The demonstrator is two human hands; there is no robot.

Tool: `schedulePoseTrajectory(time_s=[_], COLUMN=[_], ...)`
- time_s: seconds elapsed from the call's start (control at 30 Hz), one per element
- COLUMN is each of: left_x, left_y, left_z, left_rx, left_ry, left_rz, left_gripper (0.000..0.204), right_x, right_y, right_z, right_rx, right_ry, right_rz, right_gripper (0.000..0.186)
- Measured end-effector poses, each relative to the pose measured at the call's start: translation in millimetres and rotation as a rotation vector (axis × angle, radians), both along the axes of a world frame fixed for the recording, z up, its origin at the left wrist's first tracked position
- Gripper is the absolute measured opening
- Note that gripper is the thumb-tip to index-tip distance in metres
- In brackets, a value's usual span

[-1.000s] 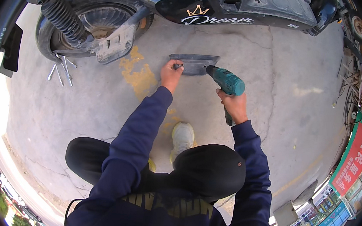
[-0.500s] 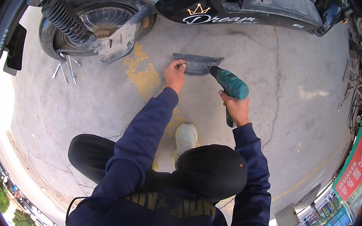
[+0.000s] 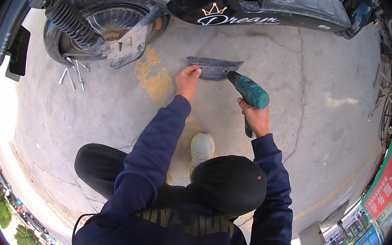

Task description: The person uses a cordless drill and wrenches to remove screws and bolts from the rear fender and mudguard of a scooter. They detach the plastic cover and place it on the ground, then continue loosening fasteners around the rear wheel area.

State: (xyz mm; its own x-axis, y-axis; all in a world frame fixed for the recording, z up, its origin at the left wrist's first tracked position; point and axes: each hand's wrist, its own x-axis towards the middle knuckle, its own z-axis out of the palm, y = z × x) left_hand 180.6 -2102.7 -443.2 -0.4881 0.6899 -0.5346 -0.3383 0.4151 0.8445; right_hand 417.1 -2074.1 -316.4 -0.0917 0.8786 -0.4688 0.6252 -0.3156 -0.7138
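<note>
Head view: a grey plastic panel (image 3: 214, 68) lies flat on the concrete floor (image 3: 301, 109), just below the scooter (image 3: 245, 4). The left hand (image 3: 188, 78) presses its left end, steadying it; the right hand (image 3: 254, 116) grips a teal drill (image 3: 250, 94), tip at the panel's right end.

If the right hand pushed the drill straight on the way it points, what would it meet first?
Probably the grey plastic panel on the ground: the drill in the right hand already has its tip at the panel's right end.

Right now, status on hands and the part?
Left hand pinning grey panel to concrete. Right hand gripping teal drill, bit at panel. Nothing between.
</note>
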Motion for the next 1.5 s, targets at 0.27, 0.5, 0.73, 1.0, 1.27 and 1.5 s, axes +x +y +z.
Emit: schedulePoseTrajectory(time_s=[0.27, 0.5, 0.73, 1.0, 1.27, 1.5], left_x=[0, -2, -1, 3, 3, 0], left_y=[0, -1, 8, -18, -18, -3], left_z=[-22, -24, 13, -10, -14, 2], left_rx=[0.025, -0.005, -0.087, 0.081, 0.05, -0.065], left_ry=[0.081, 0.065, -0.361, 0.224, 0.144, 0.293], left_rz=[-0.038, -0.027, 0.128, 0.081, 0.008, -0.156], left_gripper=[0.025, 0.024, 0.026, 0.025, 0.025, 0.021], right_x=[2, 2, 8, 2, 1, 3], right_y=[0, -1, -3, -4, -1, -2], right_z=[-4, -6, -14, -13, -12, -16], right_rx=[0.056, 0.04, 0.028, 0.051, -0.095, -0.053], right_ry=[-0.025, 0.008, 0.056, 0.04, 0.091, 0.094], right_rz=[0.061, 0.04, 0.014, 0.011, -0.034, -0.004], right_gripper=[0.023, 0.021, 0.02, 0.018, 0.018, 0.017])
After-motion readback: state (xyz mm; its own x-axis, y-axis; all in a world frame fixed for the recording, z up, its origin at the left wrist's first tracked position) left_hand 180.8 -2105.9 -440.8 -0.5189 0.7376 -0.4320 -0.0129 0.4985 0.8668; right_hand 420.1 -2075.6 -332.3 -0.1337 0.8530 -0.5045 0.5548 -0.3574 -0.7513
